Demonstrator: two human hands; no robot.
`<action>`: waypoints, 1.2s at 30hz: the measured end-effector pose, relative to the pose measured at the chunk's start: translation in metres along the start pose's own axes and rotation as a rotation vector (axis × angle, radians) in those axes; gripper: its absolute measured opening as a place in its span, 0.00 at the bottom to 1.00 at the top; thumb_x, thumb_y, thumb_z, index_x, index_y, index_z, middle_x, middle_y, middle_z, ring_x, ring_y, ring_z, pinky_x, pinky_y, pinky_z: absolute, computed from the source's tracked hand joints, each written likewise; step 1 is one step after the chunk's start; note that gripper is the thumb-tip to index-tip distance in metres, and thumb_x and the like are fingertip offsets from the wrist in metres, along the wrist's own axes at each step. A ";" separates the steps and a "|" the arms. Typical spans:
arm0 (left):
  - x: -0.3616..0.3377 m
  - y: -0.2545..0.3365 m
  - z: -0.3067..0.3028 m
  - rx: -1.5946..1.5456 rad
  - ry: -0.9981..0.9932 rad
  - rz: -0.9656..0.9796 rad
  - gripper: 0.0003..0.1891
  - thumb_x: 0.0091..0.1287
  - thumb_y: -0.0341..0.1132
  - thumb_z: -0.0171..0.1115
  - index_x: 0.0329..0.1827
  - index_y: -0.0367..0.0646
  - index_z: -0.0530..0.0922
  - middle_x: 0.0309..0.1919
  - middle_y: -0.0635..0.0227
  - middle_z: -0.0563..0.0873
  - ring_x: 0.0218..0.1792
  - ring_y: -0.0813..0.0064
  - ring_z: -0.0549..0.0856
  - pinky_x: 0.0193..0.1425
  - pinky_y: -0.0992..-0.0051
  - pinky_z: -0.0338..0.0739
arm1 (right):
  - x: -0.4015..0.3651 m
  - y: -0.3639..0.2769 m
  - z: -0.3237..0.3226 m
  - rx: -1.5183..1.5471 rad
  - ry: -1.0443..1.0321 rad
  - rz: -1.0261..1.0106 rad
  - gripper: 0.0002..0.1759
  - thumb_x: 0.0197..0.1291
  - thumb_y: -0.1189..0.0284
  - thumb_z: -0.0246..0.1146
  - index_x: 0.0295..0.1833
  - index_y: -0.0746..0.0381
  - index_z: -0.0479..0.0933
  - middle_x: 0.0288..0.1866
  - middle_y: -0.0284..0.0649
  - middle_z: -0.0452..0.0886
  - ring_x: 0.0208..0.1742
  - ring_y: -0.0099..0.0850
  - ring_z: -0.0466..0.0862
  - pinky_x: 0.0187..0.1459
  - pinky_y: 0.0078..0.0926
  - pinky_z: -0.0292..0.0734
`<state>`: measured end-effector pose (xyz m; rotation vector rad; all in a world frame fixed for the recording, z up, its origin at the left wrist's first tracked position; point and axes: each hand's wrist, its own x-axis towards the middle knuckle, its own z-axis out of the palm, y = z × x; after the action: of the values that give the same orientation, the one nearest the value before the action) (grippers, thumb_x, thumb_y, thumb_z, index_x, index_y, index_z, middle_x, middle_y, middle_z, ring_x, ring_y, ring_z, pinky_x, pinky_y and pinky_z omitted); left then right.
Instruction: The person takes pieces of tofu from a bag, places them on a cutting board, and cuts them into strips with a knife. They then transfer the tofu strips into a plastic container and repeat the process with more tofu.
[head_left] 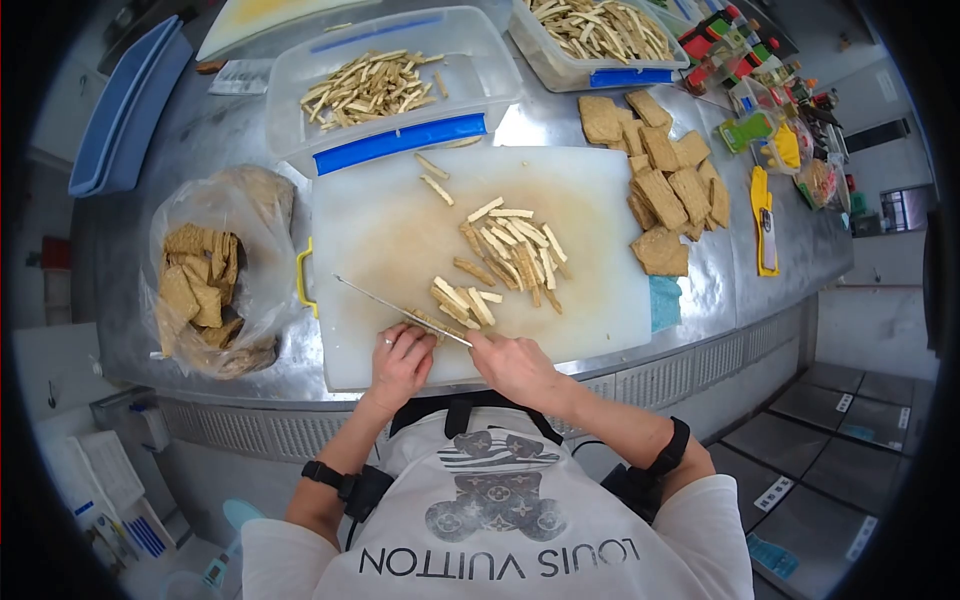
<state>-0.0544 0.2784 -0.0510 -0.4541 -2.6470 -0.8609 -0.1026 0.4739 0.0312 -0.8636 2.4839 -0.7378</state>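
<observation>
In the head view my right hand [515,370] is wrapped round the handle end of a knife [390,304], whose blade shows nearly edge-on and points up and left. Beside it, my left hand [402,362] has its fingers bent and pressed on a brown dried tofu piece [432,322], mostly hidden by fingers and blade. Just beyond the blade lie freshly cut tofu strips [465,300]. A larger heap of strips [520,245] rests mid-board on the white cutting board [370,240], with a few loose strips [437,190] farther back.
Uncut tofu slabs [668,190] are stacked at the board's right. Left stands a clear plastic bag [275,300] holding more slabs [200,280]. Clear bins of strips, one with a blue latch [400,143], line the back. A yellow-handled tool [766,225] lies right on the metal table [735,270].
</observation>
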 end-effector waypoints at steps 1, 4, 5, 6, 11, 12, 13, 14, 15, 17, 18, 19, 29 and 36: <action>0.002 0.001 -0.002 0.023 -0.003 0.003 0.15 0.44 0.24 0.64 0.38 0.43 0.81 0.41 0.66 0.79 0.45 0.61 0.75 0.50 0.64 0.73 | 0.000 0.001 -0.003 0.005 0.008 -0.007 0.07 0.59 0.75 0.54 0.41 0.65 0.66 0.24 0.51 0.77 0.23 0.50 0.79 0.24 0.44 0.74; -0.002 0.000 -0.002 0.016 0.010 -0.002 0.15 0.45 0.24 0.64 0.38 0.43 0.81 0.40 0.67 0.79 0.45 0.63 0.76 0.49 0.65 0.73 | -0.012 -0.008 -0.018 0.027 -0.031 0.009 0.07 0.59 0.75 0.54 0.41 0.65 0.66 0.23 0.51 0.77 0.23 0.51 0.78 0.24 0.45 0.74; -0.003 0.000 0.000 -0.002 0.018 -0.003 0.15 0.45 0.24 0.64 0.38 0.43 0.81 0.40 0.67 0.79 0.44 0.63 0.76 0.49 0.66 0.74 | -0.010 -0.006 -0.014 0.031 -0.029 0.006 0.07 0.59 0.75 0.54 0.41 0.65 0.66 0.23 0.51 0.77 0.24 0.51 0.78 0.24 0.45 0.74; -0.004 0.000 0.002 -0.019 0.027 -0.011 0.15 0.45 0.23 0.64 0.38 0.43 0.81 0.40 0.67 0.79 0.44 0.63 0.76 0.48 0.66 0.74 | -0.008 -0.003 -0.007 0.036 -0.028 0.004 0.07 0.59 0.75 0.53 0.41 0.65 0.66 0.24 0.52 0.77 0.24 0.52 0.78 0.25 0.45 0.74; -0.004 -0.003 0.002 -0.056 0.034 -0.015 0.14 0.46 0.21 0.63 0.37 0.42 0.81 0.38 0.65 0.79 0.42 0.62 0.77 0.47 0.68 0.75 | 0.001 0.002 0.001 0.049 -0.022 0.009 0.07 0.59 0.75 0.53 0.41 0.66 0.66 0.23 0.52 0.77 0.24 0.51 0.79 0.25 0.46 0.74; -0.003 -0.003 0.003 -0.056 0.039 -0.010 0.14 0.46 0.21 0.63 0.37 0.41 0.80 0.38 0.65 0.79 0.42 0.62 0.77 0.47 0.68 0.75 | -0.001 0.002 -0.003 0.060 0.007 -0.012 0.07 0.59 0.75 0.53 0.41 0.66 0.66 0.22 0.52 0.77 0.23 0.51 0.79 0.25 0.45 0.74; -0.004 -0.004 0.003 -0.054 0.046 -0.010 0.14 0.46 0.21 0.63 0.37 0.41 0.80 0.38 0.65 0.79 0.42 0.62 0.77 0.47 0.67 0.75 | -0.002 0.001 -0.005 0.071 0.032 -0.036 0.07 0.58 0.75 0.53 0.41 0.67 0.65 0.21 0.52 0.77 0.23 0.50 0.79 0.24 0.45 0.74; -0.006 -0.004 0.003 -0.053 0.050 -0.015 0.13 0.46 0.21 0.63 0.37 0.41 0.80 0.38 0.65 0.79 0.42 0.62 0.78 0.47 0.67 0.75 | -0.004 -0.001 -0.009 0.068 0.011 -0.031 0.07 0.58 0.75 0.53 0.41 0.67 0.65 0.21 0.53 0.77 0.23 0.50 0.79 0.24 0.45 0.74; -0.006 -0.004 0.002 -0.051 0.049 -0.019 0.13 0.46 0.21 0.63 0.36 0.40 0.80 0.38 0.64 0.79 0.42 0.62 0.78 0.47 0.67 0.75 | -0.008 -0.003 -0.012 0.065 -0.010 -0.024 0.07 0.59 0.75 0.52 0.41 0.67 0.65 0.22 0.53 0.77 0.23 0.51 0.79 0.24 0.45 0.73; -0.006 -0.002 0.003 -0.052 0.050 -0.025 0.13 0.46 0.21 0.63 0.36 0.40 0.80 0.38 0.64 0.79 0.42 0.62 0.78 0.47 0.67 0.75 | -0.008 -0.003 -0.011 0.084 -0.048 -0.009 0.07 0.59 0.75 0.52 0.41 0.67 0.65 0.22 0.54 0.77 0.23 0.51 0.79 0.24 0.45 0.73; -0.008 -0.001 0.004 -0.055 0.046 -0.029 0.13 0.46 0.21 0.63 0.36 0.40 0.80 0.38 0.64 0.79 0.42 0.62 0.78 0.47 0.67 0.75 | -0.004 0.000 -0.004 0.108 -0.063 -0.002 0.08 0.59 0.75 0.52 0.41 0.67 0.65 0.23 0.55 0.77 0.24 0.51 0.79 0.25 0.46 0.73; -0.009 -0.003 0.005 -0.055 0.044 -0.030 0.12 0.46 0.21 0.63 0.36 0.39 0.80 0.38 0.64 0.79 0.42 0.62 0.78 0.47 0.67 0.75 | 0.001 0.003 0.000 0.130 -0.073 0.001 0.08 0.59 0.75 0.52 0.41 0.68 0.66 0.24 0.55 0.77 0.24 0.51 0.79 0.25 0.46 0.73; 0.042 0.007 0.020 -0.312 0.014 -0.070 0.11 0.46 0.19 0.62 0.33 0.40 0.77 0.37 0.63 0.77 0.39 0.60 0.78 0.43 0.67 0.75 | -0.007 0.028 -0.023 -0.055 0.139 0.084 0.09 0.59 0.72 0.55 0.43 0.64 0.67 0.26 0.50 0.77 0.24 0.48 0.80 0.26 0.44 0.74; 0.104 0.030 -0.058 -0.180 0.136 0.384 0.14 0.44 0.23 0.64 0.35 0.44 0.79 0.40 0.62 0.77 0.36 0.59 0.78 0.41 0.64 0.71 | -0.029 0.033 -0.068 -0.281 0.274 -0.009 0.11 0.53 0.70 0.60 0.39 0.61 0.67 0.27 0.41 0.75 0.24 0.39 0.80 0.26 0.34 0.75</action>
<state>-0.1247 0.2872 0.0493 -0.8801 -2.2614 -0.9655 -0.1319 0.5384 0.0706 -0.9227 2.8800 -0.5475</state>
